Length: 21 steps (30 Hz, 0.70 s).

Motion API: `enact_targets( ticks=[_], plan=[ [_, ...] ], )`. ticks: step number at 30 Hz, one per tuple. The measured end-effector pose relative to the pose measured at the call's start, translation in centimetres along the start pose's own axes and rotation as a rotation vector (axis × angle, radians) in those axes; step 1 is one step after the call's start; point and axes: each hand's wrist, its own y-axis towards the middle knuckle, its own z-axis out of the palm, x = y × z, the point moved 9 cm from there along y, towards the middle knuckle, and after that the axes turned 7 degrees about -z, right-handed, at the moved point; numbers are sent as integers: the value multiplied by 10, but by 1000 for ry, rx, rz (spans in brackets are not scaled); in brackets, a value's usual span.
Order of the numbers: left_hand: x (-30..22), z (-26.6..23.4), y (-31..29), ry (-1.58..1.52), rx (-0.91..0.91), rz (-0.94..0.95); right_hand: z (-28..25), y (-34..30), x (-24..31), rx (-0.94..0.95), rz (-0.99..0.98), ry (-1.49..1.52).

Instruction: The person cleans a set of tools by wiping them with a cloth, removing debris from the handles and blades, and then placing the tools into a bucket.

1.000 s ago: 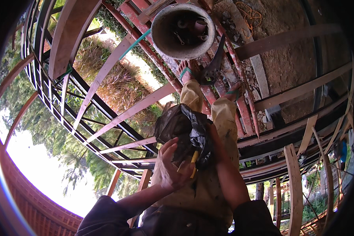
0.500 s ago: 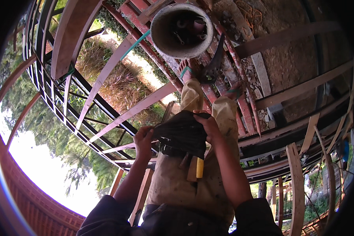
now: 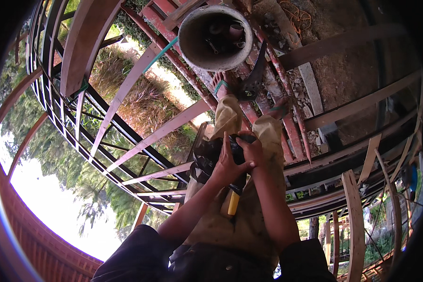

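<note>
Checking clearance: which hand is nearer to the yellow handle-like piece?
Left. The left hand is just above the yellow handle-like piece in the picture, against the black bag; the right hand is farther up and to the right.

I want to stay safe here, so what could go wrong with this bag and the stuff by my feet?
The yellow handle sticks out past the black bag, so it might slide free if your left hand or right hand shifts. The saw lies close to your sandalled left foot, so a careless step could cut it. Gaps show between the red bars, so small dropped things might fall through.
</note>
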Motion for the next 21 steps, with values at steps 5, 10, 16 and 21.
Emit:
enact_targets(
  ticks=[5,10,16,21],
  plan=[
    [40,56,8,-621,534,-158,-5,-9,-12,38,24,180],
    [39,62,-10,-683,677,-337,0,-7,10,35,-142,55],
    [32,41,-5,-954,556,-396,12,-3,96,219,-382,-666],
    [43,29,22,-1312,472,-466,-35,-6,136,76,-515,-573]
  ],
)
